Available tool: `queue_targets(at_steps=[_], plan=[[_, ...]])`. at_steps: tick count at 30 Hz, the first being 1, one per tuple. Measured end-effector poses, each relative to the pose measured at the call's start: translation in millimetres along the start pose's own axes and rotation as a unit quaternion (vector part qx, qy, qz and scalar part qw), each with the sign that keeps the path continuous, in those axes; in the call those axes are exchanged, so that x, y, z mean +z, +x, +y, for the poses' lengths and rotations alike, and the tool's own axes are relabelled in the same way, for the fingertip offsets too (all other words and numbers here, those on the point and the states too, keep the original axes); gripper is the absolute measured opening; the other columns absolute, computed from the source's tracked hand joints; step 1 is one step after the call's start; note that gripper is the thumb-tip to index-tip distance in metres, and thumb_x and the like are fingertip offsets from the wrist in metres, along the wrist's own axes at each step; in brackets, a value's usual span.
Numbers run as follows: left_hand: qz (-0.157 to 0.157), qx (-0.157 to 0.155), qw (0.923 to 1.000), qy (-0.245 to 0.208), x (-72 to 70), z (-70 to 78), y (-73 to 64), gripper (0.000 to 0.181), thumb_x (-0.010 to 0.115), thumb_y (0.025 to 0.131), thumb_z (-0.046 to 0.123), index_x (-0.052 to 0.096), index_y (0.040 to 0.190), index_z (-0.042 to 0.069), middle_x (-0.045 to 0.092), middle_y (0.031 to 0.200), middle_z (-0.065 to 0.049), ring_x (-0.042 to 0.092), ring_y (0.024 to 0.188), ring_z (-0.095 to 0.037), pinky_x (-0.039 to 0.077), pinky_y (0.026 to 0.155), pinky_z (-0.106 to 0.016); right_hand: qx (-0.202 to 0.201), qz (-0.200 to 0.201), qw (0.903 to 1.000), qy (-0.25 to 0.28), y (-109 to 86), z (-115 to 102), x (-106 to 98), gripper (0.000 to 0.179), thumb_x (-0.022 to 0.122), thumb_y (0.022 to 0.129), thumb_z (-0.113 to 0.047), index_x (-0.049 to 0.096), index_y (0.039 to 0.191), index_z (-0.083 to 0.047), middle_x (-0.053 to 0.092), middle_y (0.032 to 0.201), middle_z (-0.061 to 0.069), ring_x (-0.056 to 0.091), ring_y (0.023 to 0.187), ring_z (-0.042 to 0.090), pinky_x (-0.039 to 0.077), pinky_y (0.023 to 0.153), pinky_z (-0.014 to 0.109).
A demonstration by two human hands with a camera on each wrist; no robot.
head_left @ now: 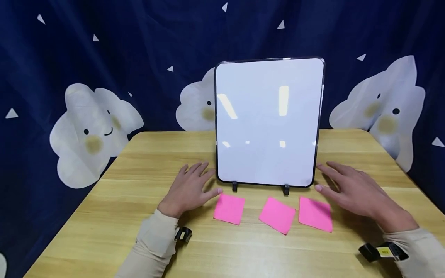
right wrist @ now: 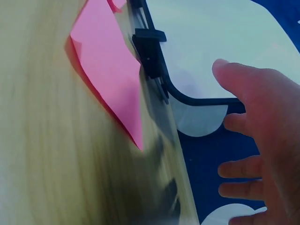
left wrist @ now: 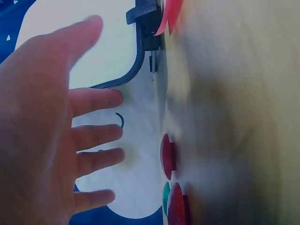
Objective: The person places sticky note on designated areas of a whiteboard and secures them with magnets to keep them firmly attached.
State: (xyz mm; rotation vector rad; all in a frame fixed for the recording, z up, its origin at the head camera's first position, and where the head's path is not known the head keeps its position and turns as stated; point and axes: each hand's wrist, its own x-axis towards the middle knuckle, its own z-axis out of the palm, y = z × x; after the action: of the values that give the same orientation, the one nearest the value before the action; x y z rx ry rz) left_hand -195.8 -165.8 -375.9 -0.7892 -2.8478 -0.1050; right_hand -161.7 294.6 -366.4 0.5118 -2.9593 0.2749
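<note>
A white board (head_left: pixel 267 123) with a thin black frame stands upright on two small black feet (head_left: pixel 286 189). My left hand (head_left: pixel 189 189) is held with fingers spread beside its lower left corner, thumb near the left pink sticky note (head_left: pixel 229 209). To the board's lower right, my right hand (head_left: pixel 358 189) has its fingers extended, thumb close to the right pink sticky note (head_left: pixel 315 214). A third pink sticky note (head_left: pixel 277 215) lies between those two. In the left wrist view, red round-topped pieces (left wrist: pixel 166 156) and a green one (left wrist: pixel 166 198) sit past my left fingers. Both hands are without any object.
The wooden table (head_left: pixel 104 227) ends at a dark blue curtain (head_left: pixel 149 46) printed with white clouds (head_left: pixel 94 135) and small triangles. A black band with a small device (head_left: pixel 384 251) is worn at my right wrist, another (head_left: pixel 183 234) at the left.
</note>
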Motion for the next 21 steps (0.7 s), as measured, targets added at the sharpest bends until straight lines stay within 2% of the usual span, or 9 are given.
queue_targets(at_steps=[4, 8, 14, 21], plan=[[0.025, 0.017, 0.9995, -0.014, -1.1, 1.6, 1.0, 0.059, 0.051, 0.097, 0.06, 0.064, 0.135, 0.016, 0.058, 0.14, -0.012, 0.053, 0.129, -0.032, 0.04, 0.103, -0.058, -0.015, 0.019, 0.9995, 0.019, 1.4, -5, 4, 0.064, 0.059, 0.095, -0.056, 0.06, 0.139, -0.009, 0.055, 0.137, 0.025, 0.051, 0.123, 0.048, 0.04, 0.094, 0.066], [0.052, 0.039, 0.9976, -0.025, 1.5, 0.7, 1.3, 0.046, 0.059, 0.099, 0.046, 0.068, 0.129, 0.013, 0.063, 0.132, -0.013, 0.059, 0.122, -0.033, 0.047, 0.098, -0.053, -0.028, 0.03, 0.9984, 0.039, 1.5, -10, 6, 0.056, 0.062, 0.096, -0.051, 0.065, 0.132, -0.007, 0.06, 0.13, 0.023, 0.056, 0.119, 0.045, 0.044, 0.092, 0.063], [0.069, 0.06, 0.9955, -0.025, -0.2, -0.4, 2.9, 0.039, 0.064, 0.097, 0.038, 0.071, 0.122, 0.009, 0.065, 0.127, -0.015, 0.062, 0.116, -0.032, 0.051, 0.096, -0.048, -0.018, 0.005, 0.999, 0.041, 3.6, -18, 2, 0.056, 0.059, 0.097, -0.053, 0.069, 0.125, -0.005, 0.063, 0.125, 0.02, 0.058, 0.117, 0.043, 0.045, 0.09, 0.064], [0.074, 0.076, 0.9939, -0.029, -0.8, 2.5, 4.2, 0.031, 0.066, 0.096, 0.033, 0.075, 0.114, 0.009, 0.069, 0.119, -0.011, 0.065, 0.11, -0.027, 0.053, 0.092, -0.044, -0.009, -0.018, 0.9993, 0.032, 3.1, -19, 4, 0.054, 0.061, 0.096, -0.054, 0.072, 0.12, -0.007, 0.066, 0.12, 0.017, 0.062, 0.11, 0.04, 0.048, 0.085, 0.062]])
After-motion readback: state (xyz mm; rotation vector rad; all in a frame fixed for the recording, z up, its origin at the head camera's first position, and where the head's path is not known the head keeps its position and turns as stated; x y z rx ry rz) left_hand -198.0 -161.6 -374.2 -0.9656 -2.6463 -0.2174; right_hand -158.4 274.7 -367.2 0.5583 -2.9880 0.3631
